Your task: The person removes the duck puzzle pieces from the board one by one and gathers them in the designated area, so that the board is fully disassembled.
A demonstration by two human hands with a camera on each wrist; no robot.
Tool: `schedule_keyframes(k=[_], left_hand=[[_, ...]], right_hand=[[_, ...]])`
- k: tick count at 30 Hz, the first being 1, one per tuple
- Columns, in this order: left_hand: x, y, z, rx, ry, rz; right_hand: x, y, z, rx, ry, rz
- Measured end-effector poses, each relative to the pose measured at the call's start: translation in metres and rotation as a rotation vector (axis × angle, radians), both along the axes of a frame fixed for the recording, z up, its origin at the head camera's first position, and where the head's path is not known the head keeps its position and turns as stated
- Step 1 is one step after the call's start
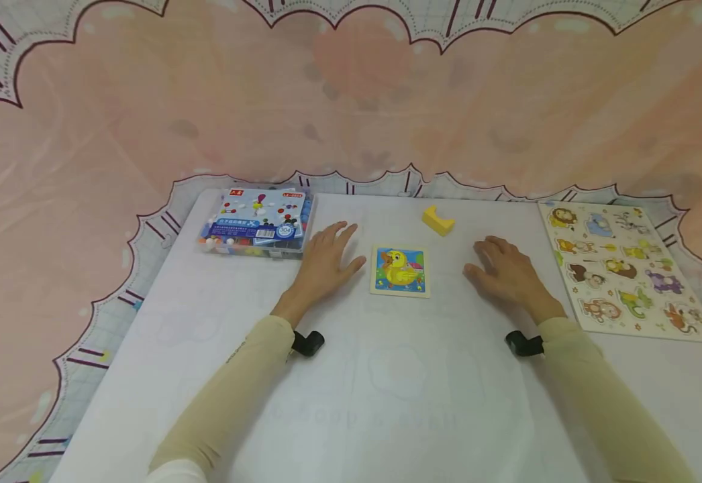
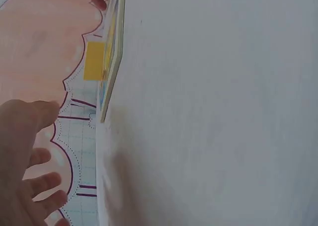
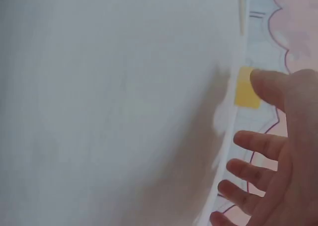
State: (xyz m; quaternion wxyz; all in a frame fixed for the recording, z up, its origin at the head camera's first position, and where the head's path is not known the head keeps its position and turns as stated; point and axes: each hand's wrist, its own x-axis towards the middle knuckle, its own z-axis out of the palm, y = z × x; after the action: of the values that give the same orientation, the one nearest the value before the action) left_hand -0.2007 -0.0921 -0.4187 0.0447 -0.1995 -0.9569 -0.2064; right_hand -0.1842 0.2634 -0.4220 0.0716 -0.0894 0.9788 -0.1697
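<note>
A small square duck puzzle (image 1: 400, 271) in a pale frame lies flat on the table between the two hands. My left hand (image 1: 329, 256) is just left of it, fingers spread and holding nothing. On the other side, farther off, my right hand (image 1: 502, 274) hovers or rests with relaxed fingers and nothing in its grasp; contact with the table cannot be told. Behind the puzzle stands a yellow block (image 1: 438, 221) with a curved notch. In the left wrist view the puzzle (image 2: 115, 57) appears edge-on, the yellow block (image 2: 93, 61) beyond it. The right wrist view shows the block (image 3: 247, 88) past the thumb.
A clear plastic box (image 1: 254, 221) of colourful beads with a printed label sits at the back left, close to the left hand. At the right lies an animal puzzle board (image 1: 629, 268). The white table (image 1: 387, 376) ends at a patterned peach cloth (image 1: 266, 114) behind.
</note>
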Motion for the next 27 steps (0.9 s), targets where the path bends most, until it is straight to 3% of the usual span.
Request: schedule_keyframes(k=[8, 18, 27], left_hand=[[0.006, 0.016, -0.013, 0.085, -0.117, -0.052], [0.006, 0.028, -0.024, 0.165, -0.114, -0.047], [0.006, 0.029, -0.035, 0.194, -0.082, 0.001]], right_hand=[[0.002, -0.027, -0.002, -0.17, 0.058, -0.004], [0.002, -0.051, -0.006, -0.288, 0.047, 0.036], [0.0, -0.075, -0.005, -0.369, 0.038, 0.066]])
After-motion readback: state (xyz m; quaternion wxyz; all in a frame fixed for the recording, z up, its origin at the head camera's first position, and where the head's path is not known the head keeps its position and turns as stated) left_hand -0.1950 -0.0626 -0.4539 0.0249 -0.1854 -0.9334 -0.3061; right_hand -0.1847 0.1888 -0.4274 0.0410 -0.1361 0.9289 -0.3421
